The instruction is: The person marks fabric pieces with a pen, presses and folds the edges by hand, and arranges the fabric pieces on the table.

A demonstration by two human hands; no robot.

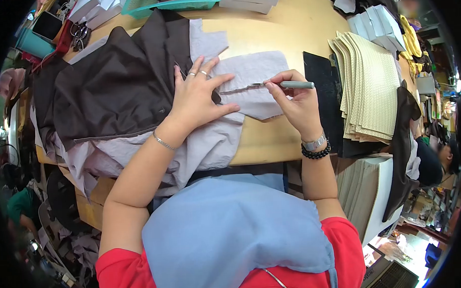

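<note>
My left hand (199,94) lies flat with fingers spread, pressing on light grey fabric (258,64) and the edge of a dark brown cloth (111,87). In my right hand (297,103) is a slim pen-shaped tool (295,84) with a grey-green handle and a thin metal tip; its exact kind is unclear. The tip points left and meets a dark, slit-like line (236,89) running across the grey fabric between my hands. More grey fabric (210,144) hangs over the table's front edge below my left wrist.
A stack of cream textured sheets (365,83) and a black board (320,100) lie to the right. White boxes (376,27) stand behind them. A teal tray (172,5) sits at the back of the wooden table (272,28). Another person (22,209) is at far left.
</note>
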